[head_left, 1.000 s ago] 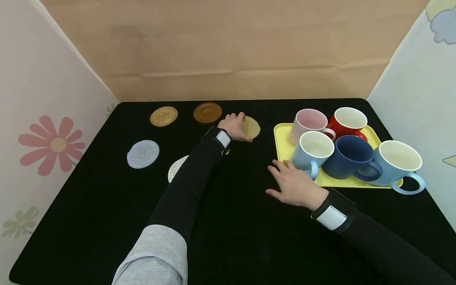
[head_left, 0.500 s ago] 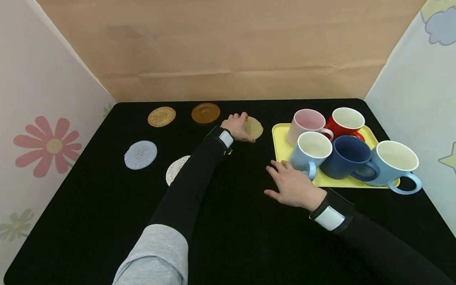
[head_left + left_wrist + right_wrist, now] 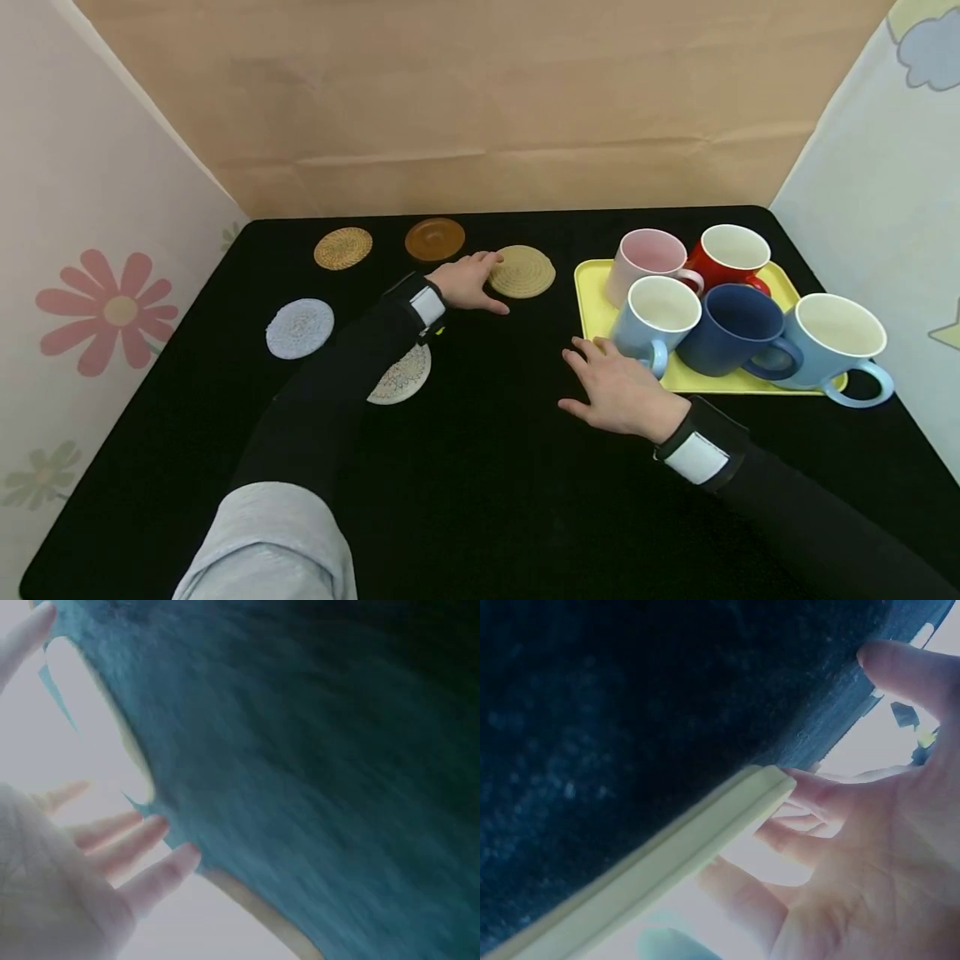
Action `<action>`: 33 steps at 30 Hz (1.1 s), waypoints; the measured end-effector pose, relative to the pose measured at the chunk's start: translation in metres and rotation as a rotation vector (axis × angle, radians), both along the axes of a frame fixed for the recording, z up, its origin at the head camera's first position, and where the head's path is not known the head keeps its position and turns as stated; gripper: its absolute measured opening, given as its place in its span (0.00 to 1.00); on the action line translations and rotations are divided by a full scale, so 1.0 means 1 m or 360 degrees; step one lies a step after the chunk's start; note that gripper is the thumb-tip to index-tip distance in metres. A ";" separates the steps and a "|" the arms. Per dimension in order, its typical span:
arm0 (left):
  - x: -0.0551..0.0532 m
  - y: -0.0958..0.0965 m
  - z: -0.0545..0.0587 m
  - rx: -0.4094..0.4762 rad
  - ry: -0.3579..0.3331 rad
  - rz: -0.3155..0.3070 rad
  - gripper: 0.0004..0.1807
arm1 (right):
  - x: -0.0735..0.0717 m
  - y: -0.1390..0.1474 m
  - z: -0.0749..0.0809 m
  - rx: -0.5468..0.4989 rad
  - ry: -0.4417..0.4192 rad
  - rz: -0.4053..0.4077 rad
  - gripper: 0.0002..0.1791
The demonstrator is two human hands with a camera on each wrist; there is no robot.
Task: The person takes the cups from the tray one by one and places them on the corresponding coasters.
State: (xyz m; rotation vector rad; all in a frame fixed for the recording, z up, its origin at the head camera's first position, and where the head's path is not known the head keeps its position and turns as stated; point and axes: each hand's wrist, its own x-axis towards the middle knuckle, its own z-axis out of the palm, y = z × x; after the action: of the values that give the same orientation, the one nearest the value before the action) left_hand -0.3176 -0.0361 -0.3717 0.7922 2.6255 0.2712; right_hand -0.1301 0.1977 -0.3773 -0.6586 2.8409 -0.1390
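Note:
In the head view my left hand [image 3: 467, 282] is just left of a beige woven coaster [image 3: 522, 272], fingers extended and the thumb apart. The left wrist view shows that hand [image 3: 97, 862] with loose, spread fingers and nothing held; a pale, overexposed disc edge [image 3: 101, 720] lies beyond them. My right hand [image 3: 622, 387] hovers or rests by the front left corner of a yellow tray [image 3: 592, 292], beside a light blue mug [image 3: 656, 325]. Its fingers are spread around the tray's rim [image 3: 705, 840] in the right wrist view, without a visible grip.
The tray also bears a pink mug [image 3: 645, 267], a red mug [image 3: 727, 258], a navy mug [image 3: 731, 329] and another light blue mug [image 3: 836, 342]. Other coasters lie left: tan woven [image 3: 343, 248], brown [image 3: 435, 240], pale blue [image 3: 300, 328] and white patterned [image 3: 405, 377], partly under the left forearm.
My left hand has drawn back to the left from the beige coaster, which is now almost fully uncovered. More of the white patterned coaster shows too. The right hand has stayed in place.

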 end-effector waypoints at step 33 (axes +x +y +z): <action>0.126 -0.162 -0.002 0.0331 -0.0227 0.0091 0.63 | -0.002 -0.001 0.004 0.0006 0.0104 0.0077 0.37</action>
State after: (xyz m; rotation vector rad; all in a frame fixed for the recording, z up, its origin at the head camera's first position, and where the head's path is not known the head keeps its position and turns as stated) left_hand -0.1912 -0.1983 -0.3736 0.7341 2.5154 0.6018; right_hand -0.1317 0.1964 -0.3736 -0.7439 2.8836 -0.1058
